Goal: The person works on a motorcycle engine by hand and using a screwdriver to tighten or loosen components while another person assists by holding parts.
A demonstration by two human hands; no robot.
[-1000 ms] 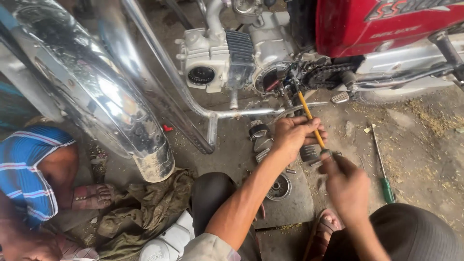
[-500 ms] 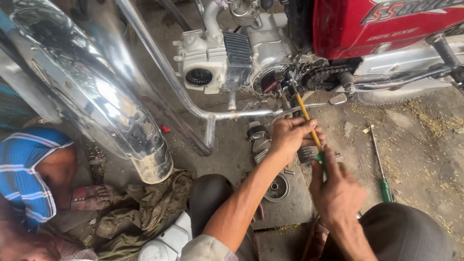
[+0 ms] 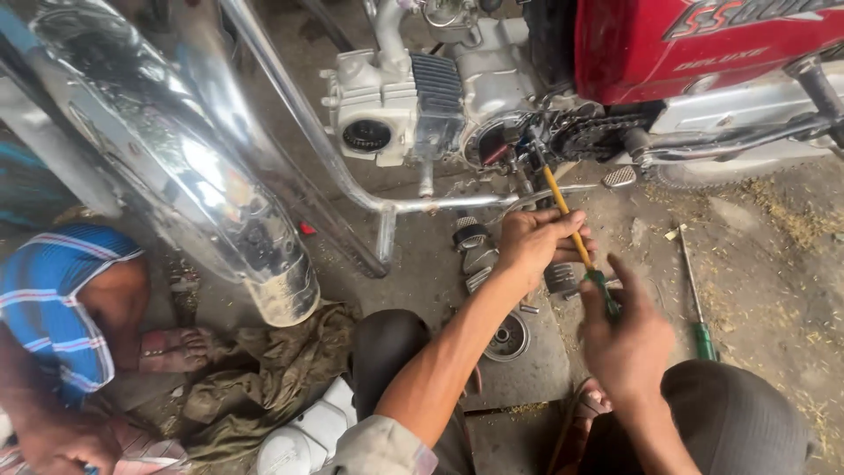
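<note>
1. Looking down from the head camera, a motorcycle engine [image 3: 440,105] sits with its side opened up: the sprocket and chain [image 3: 585,136] lie bare beside the red tank panel [image 3: 694,40].

2. Wrapped around the yellow shaft of a screwdriver [image 3: 567,220], the left hand [image 3: 532,246] has its grip closed on the tool about midway along. The tip reaches up into the exposed opening by the chain.

3. Lower down, the right hand [image 3: 629,339] closes on the green handle end of the same tool; the handle is mostly hidden behind the fingers, so how firmly it is clamped I cannot tell.

4. Several removed parts lie on the concrete floor [image 3: 774,264]: round metal pieces [image 3: 475,246] just left of the hands and a disc-shaped part [image 3: 508,339] below the left forearm. A second, green-handled screwdriver [image 3: 694,290] lies unused to the right.

5. Judging by this, disassembly looks well under way, since parts are already out; work at the sprocket area appears unfinished, and nothing shown suggests reassembly.

6. Another person in a blue striped shirt [image 3: 53,290] crouches at far left, beside a chrome mudguard [image 3: 176,158].
</note>
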